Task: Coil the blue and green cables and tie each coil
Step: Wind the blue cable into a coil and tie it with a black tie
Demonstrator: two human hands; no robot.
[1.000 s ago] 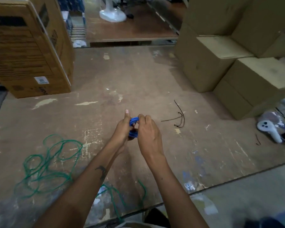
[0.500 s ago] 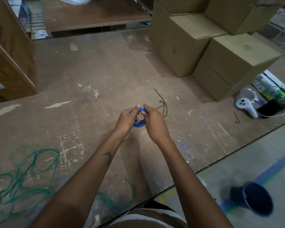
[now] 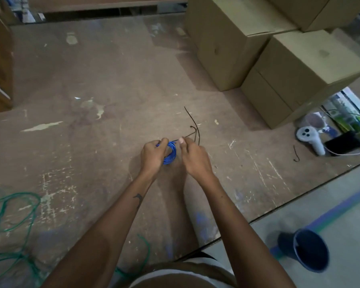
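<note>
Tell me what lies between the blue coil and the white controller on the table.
In the head view, loose black ties lie just right of the blue coil; then scuffed table, one small black tie near the white controller.

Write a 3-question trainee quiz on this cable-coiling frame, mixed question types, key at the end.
1. True or false: the thin green cable is already wound into a tight coil on the worn brown tabletop.
2. Which hand grips the small blue cable coil?
A. left hand
B. right hand
C. neither
3. Fill in: the thin black tie wires lie on the tabletop just beyond the ____ hand.

Key
1. False: it lies in loose loops at the left edge.
2. A; the right hand is beside the coil, and its contact cannot be told.
3. right
</note>
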